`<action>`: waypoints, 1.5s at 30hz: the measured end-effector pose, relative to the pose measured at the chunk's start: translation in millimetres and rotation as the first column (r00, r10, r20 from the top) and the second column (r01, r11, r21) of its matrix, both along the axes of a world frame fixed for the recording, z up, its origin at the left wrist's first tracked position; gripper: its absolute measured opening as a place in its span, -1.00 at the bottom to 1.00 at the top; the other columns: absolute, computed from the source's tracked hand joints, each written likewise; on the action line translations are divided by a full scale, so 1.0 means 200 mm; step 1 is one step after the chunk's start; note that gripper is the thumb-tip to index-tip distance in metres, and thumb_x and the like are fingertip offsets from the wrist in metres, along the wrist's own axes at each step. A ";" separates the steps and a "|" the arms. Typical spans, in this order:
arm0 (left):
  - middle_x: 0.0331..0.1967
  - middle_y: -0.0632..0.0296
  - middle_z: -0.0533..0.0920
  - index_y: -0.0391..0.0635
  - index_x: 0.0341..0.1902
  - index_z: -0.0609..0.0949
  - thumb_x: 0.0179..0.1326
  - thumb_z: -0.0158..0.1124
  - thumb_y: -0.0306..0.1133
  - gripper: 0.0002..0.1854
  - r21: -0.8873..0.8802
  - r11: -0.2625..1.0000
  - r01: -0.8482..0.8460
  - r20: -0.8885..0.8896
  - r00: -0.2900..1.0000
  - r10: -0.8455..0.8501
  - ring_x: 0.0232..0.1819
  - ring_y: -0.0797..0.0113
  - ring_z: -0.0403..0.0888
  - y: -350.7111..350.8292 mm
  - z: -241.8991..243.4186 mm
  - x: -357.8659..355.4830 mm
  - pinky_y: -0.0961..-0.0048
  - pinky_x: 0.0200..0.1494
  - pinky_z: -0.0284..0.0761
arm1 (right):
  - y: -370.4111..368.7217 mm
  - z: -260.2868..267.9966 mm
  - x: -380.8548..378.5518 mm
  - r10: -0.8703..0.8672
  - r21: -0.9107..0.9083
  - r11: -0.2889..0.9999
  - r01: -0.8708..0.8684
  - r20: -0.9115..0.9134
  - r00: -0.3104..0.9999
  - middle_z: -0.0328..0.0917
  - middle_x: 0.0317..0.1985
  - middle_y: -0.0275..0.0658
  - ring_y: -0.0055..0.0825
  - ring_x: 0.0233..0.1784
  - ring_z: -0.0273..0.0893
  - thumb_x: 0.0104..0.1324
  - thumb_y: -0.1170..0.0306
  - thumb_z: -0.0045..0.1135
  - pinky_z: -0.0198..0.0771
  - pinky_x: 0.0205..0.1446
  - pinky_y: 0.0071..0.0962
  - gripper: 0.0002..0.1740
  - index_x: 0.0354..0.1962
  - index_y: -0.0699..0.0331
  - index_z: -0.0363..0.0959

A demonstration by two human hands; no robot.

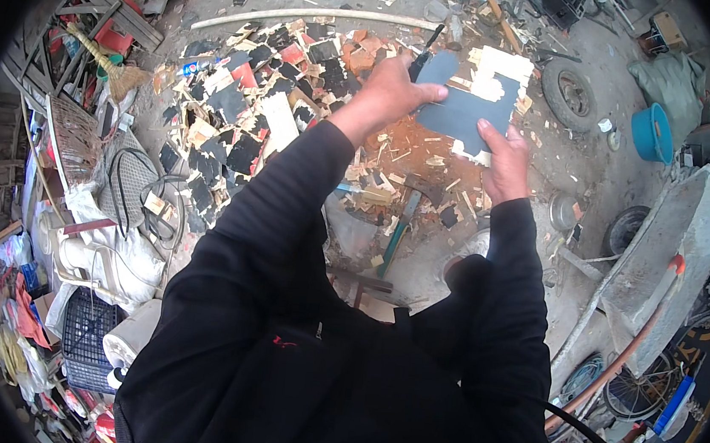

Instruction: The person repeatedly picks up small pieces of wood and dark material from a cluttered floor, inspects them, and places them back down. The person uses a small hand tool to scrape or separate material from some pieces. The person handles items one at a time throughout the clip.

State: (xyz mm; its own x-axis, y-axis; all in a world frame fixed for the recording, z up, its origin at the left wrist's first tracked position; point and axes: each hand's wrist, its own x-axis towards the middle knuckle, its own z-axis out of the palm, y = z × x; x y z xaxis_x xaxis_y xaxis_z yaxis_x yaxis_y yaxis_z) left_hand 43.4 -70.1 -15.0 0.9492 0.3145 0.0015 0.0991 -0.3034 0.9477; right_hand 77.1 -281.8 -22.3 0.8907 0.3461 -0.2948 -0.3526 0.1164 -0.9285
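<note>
In front of me, my right hand (506,157) grips the lower right part of a torn dark-grey sheet (474,114) with ragged pale edges. My left hand (400,85) is closed around the dark handle of a broad-bladed knife or cleaver (437,69), and its thumb lies along the grey blade, over the sheet's left side. Below the hands, a hatchet (403,223) with a green handle lies on the debris. A heap of torn black, red and pale pieces (237,114) spreads to the left.
A long pale pole (311,12) lies behind the heap. To the right are a small tyre (569,95), a teal basin (653,133) and a metal wheelbarrow tray (653,250). A straw broom (113,70) and a dark plastic crate (87,340) are on the left.
</note>
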 end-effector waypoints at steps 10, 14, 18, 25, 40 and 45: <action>-0.15 0.05 0.63 -0.42 0.12 0.44 -0.06 0.41 -0.59 -0.40 -0.425 0.889 0.172 -0.004 0.981 -0.192 -0.13 0.32 0.58 0.01 0.05 0.01 0.44 0.03 0.43 | -0.04 0.06 -0.03 0.248 0.641 0.764 -0.070 -0.191 0.950 0.46 0.03 -0.12 -0.31 0.13 0.41 0.34 0.26 0.05 0.36 0.20 -0.27 -0.53 0.10 0.39 0.31; -0.20 0.08 0.64 -0.39 0.04 0.50 -0.06 0.44 -0.53 -0.46 -0.370 0.903 0.217 -0.030 0.969 -0.245 -0.16 0.33 0.58 -0.02 0.04 0.01 0.44 0.01 0.43 | -0.06 0.04 -0.01 0.216 0.442 0.889 -0.117 -0.181 0.959 0.48 0.00 -0.16 -0.35 0.06 0.46 0.28 0.40 0.09 0.39 0.15 -0.32 -0.57 0.07 0.39 0.32; -0.31 0.03 0.65 -0.42 -0.14 0.58 -0.08 0.47 -0.43 -0.57 -0.201 0.950 0.240 -0.065 0.964 -0.258 -0.24 0.31 0.60 -0.03 0.02 0.01 0.39 -0.09 0.48 | -0.05 0.00 -0.01 0.129 0.158 0.979 -0.126 -0.006 0.992 0.51 -0.08 -0.18 -0.44 -0.09 0.51 0.18 0.54 0.13 0.43 0.00 -0.44 -0.60 -0.01 0.46 0.36; -0.44 -0.09 0.61 -0.30 -0.36 0.58 -0.06 0.43 -0.30 -0.68 0.510 0.854 0.097 0.059 0.987 -0.148 -0.33 -0.04 0.61 -0.18 0.04 -0.03 0.20 -0.24 0.53 | 0.00 -0.09 0.02 0.030 -0.203 0.979 0.000 0.147 0.989 0.56 -0.40 -0.22 -0.51 -0.33 0.53 0.17 0.53 0.12 0.41 -0.26 -0.52 -0.81 -0.26 0.48 0.50; -0.12 -0.22 0.58 -0.41 0.06 0.47 -0.02 0.41 -0.30 -0.40 0.218 0.948 0.233 -0.044 0.972 -0.229 -0.06 -0.06 0.58 -0.08 -0.06 0.05 0.24 0.01 0.46 | 0.00 0.04 -0.03 -0.047 0.208 0.977 0.050 -0.022 0.999 0.51 -0.07 -0.21 -0.46 -0.02 0.48 0.29 0.43 0.12 0.37 0.08 -0.42 -0.65 -0.01 0.40 0.37; -0.32 -0.16 0.63 -0.31 -0.08 0.54 -0.01 0.39 -0.36 -0.58 0.403 0.909 0.108 0.103 0.981 -0.162 -0.24 -0.09 0.62 -0.16 -0.02 0.01 0.18 -0.17 0.50 | 0.02 -0.05 0.00 -0.193 0.121 0.976 0.181 0.097 0.976 0.50 -0.11 -0.22 -0.49 -0.08 0.46 0.26 0.46 0.14 0.36 0.02 -0.45 -0.67 -0.05 0.44 0.38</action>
